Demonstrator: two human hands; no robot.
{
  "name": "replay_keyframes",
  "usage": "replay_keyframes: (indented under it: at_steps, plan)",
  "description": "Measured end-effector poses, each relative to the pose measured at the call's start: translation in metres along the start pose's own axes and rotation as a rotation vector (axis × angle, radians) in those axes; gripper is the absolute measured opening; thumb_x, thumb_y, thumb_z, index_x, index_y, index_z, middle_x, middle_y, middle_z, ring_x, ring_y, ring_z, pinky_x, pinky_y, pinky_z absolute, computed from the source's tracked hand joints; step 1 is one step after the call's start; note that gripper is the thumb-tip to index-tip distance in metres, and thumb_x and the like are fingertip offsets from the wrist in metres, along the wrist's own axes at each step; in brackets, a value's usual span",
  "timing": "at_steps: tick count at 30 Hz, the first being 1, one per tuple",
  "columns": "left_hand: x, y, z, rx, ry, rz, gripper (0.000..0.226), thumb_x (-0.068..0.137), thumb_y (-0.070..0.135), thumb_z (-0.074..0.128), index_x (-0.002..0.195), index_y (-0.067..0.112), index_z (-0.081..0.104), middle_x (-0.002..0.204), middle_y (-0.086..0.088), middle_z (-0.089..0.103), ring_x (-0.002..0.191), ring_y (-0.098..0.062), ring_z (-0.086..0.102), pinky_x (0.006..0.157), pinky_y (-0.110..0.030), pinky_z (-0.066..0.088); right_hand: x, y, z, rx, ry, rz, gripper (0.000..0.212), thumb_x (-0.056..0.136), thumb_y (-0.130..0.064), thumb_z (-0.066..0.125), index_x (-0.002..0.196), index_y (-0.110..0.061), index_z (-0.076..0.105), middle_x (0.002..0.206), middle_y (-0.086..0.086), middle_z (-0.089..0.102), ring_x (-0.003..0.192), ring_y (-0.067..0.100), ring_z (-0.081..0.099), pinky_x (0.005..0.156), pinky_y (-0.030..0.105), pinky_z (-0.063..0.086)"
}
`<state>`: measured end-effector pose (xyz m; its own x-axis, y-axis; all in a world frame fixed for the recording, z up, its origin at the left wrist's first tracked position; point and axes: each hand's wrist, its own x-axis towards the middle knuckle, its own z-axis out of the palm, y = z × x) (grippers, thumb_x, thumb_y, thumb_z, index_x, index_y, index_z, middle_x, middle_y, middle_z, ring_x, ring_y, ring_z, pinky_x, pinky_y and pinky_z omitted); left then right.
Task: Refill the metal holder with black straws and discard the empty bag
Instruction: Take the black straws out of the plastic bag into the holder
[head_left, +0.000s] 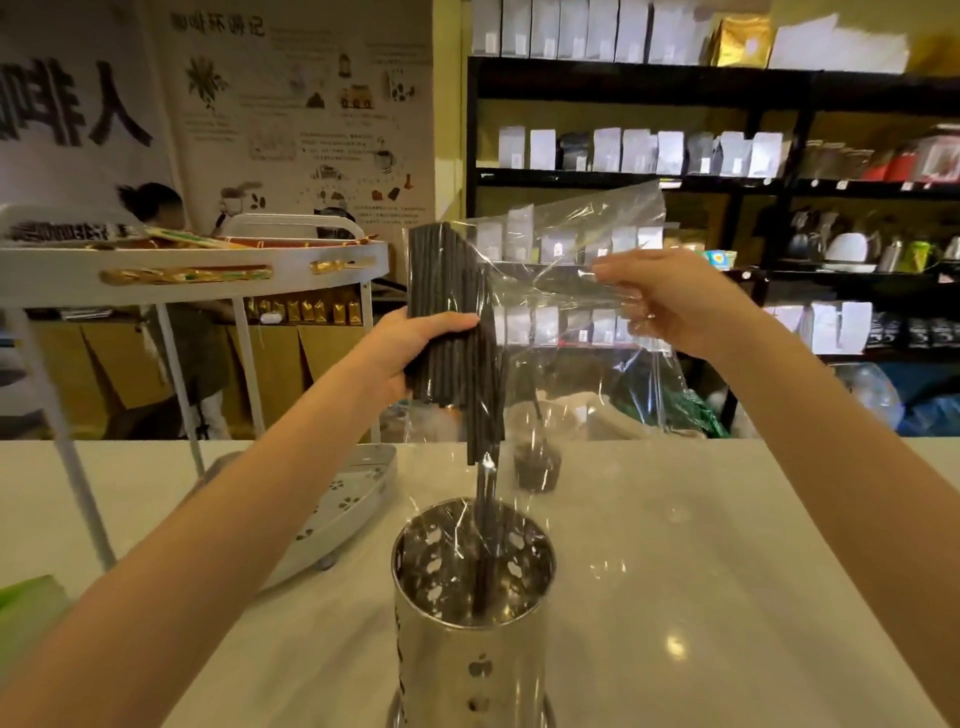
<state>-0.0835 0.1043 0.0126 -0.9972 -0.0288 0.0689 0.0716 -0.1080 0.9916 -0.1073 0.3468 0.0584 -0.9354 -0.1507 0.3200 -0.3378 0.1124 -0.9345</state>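
A perforated metal holder (470, 613) stands on the white counter near its front edge, with a few black straws inside it. Above it, my left hand (410, 348) grips a thick bundle of black straws (449, 291), held upright and partly inside a clear plastic bag (571, 249). Some straws have slid lower, and their ends point down into the holder. My right hand (670, 301) pinches the bag's loose upper part, stretched out to the right of the bundle. The bag's lower end hangs over the holder's mouth.
A white tiered rack (208, 265) with gold-wrapped sachets stands at the left on the white counter (727, 545). A small dark cup (537, 467) sits just behind the holder. Black shelves (727, 182) with bags and kettles fill the background. A person stands at the far left.
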Motion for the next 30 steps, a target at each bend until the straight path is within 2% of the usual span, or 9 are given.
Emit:
replay_keyframes:
  at_steps: [2, 6, 9, 12, 18, 20, 23, 26, 30]
  plan:
    - [-0.002, -0.001, -0.002, 0.003, 0.011, 0.014, 0.036, 0.07, 0.015, 0.073, 0.1, 0.013, 0.052, 0.095, -0.01, 0.066, 0.076, -0.021, 0.068, 0.047, -0.027, 0.055, -0.002, 0.003, 0.006, 0.018, -0.032, -0.002, 0.006, 0.082, -0.014, 0.066, 0.083, -0.009, 0.067, 0.057, -0.001, 0.047, 0.042, 0.007, 0.037, 0.035, 0.015, 0.033]
    - [-0.007, 0.0, -0.003, 0.018, 0.048, 0.06, 0.025, 0.072, 0.014, 0.071, 0.088, 0.017, 0.052, 0.087, -0.007, 0.064, 0.057, -0.013, 0.069, 0.042, -0.022, 0.052, -0.007, 0.002, 0.016, -0.051, -0.032, -0.055, 0.007, 0.087, -0.021, 0.062, 0.083, -0.017, 0.065, 0.045, -0.008, 0.049, 0.035, 0.005, 0.042, 0.036, 0.014, 0.039]
    - [-0.011, 0.002, -0.005, 0.012, 0.08, 0.1, 0.026, 0.073, 0.014, 0.07, 0.094, 0.015, 0.054, 0.085, -0.005, 0.064, 0.058, -0.012, 0.068, 0.042, -0.021, 0.052, -0.009, 0.0, 0.019, -0.097, 0.007, -0.087, 0.008, 0.087, -0.026, 0.062, 0.084, -0.018, 0.065, 0.049, -0.006, 0.052, 0.035, 0.007, 0.045, 0.035, 0.017, 0.042]
    - [-0.018, 0.005, -0.007, -0.012, 0.044, 0.172, 0.031, 0.073, 0.013, 0.07, 0.099, 0.016, 0.054, 0.089, -0.005, 0.065, 0.063, -0.012, 0.07, 0.049, -0.024, 0.054, -0.013, -0.001, 0.019, -0.015, -0.01, -0.124, 0.014, 0.086, -0.028, 0.062, 0.09, -0.014, 0.064, 0.047, -0.007, 0.049, 0.035, 0.007, 0.039, 0.033, 0.016, 0.034]
    - [-0.035, 0.002, -0.008, 0.017, 0.047, 0.28, 0.046, 0.07, 0.013, 0.073, 0.11, 0.018, 0.052, 0.104, -0.009, 0.065, 0.088, -0.023, 0.068, 0.073, -0.039, 0.057, -0.036, 0.006, 0.026, 0.09, -0.304, -0.045, 0.034, 0.052, -0.038, 0.079, 0.079, -0.02, 0.07, 0.047, -0.009, 0.045, 0.034, 0.005, 0.029, 0.032, 0.014, 0.024]
    - [-0.041, -0.001, -0.009, 0.038, 0.072, 0.299, 0.044, 0.067, 0.014, 0.074, 0.104, 0.025, 0.052, 0.103, -0.004, 0.064, 0.09, -0.022, 0.066, 0.07, -0.036, 0.056, -0.041, 0.011, 0.029, 0.07, -0.346, -0.019, 0.032, 0.05, -0.039, 0.079, 0.077, -0.022, 0.073, 0.06, -0.001, 0.048, 0.037, 0.006, 0.034, 0.033, 0.016, 0.029]
    - [-0.049, -0.003, -0.01, 0.054, 0.06, 0.321, 0.058, 0.058, 0.019, 0.077, 0.11, 0.024, 0.051, 0.102, -0.001, 0.063, 0.088, -0.018, 0.065, 0.064, -0.029, 0.053, -0.044, 0.016, 0.03, 0.072, -0.316, -0.003, 0.026, 0.063, -0.028, 0.077, 0.084, -0.015, 0.073, 0.073, 0.006, 0.064, 0.056, 0.015, 0.057, 0.047, 0.026, 0.055]
    - [-0.057, -0.004, -0.007, 0.061, 0.031, 0.326, 0.065, 0.043, 0.028, 0.077, 0.103, 0.027, 0.052, 0.099, -0.002, 0.064, 0.082, -0.016, 0.068, 0.057, -0.025, 0.055, -0.047, 0.017, 0.029, 0.029, -0.322, -0.006, 0.016, 0.08, -0.014, 0.066, 0.095, -0.01, 0.071, 0.071, 0.006, 0.072, 0.066, 0.02, 0.071, 0.047, 0.021, 0.053]
    - [-0.061, -0.007, -0.004, 0.083, 0.043, 0.34, 0.065, 0.045, 0.028, 0.076, 0.104, 0.028, 0.049, 0.102, -0.003, 0.062, 0.089, -0.022, 0.066, 0.076, -0.04, 0.055, -0.052, 0.019, 0.027, -0.018, -0.329, -0.034, 0.016, 0.085, -0.01, 0.061, 0.099, -0.011, 0.069, 0.081, 0.009, 0.075, 0.067, 0.023, 0.072, 0.052, 0.025, 0.056]
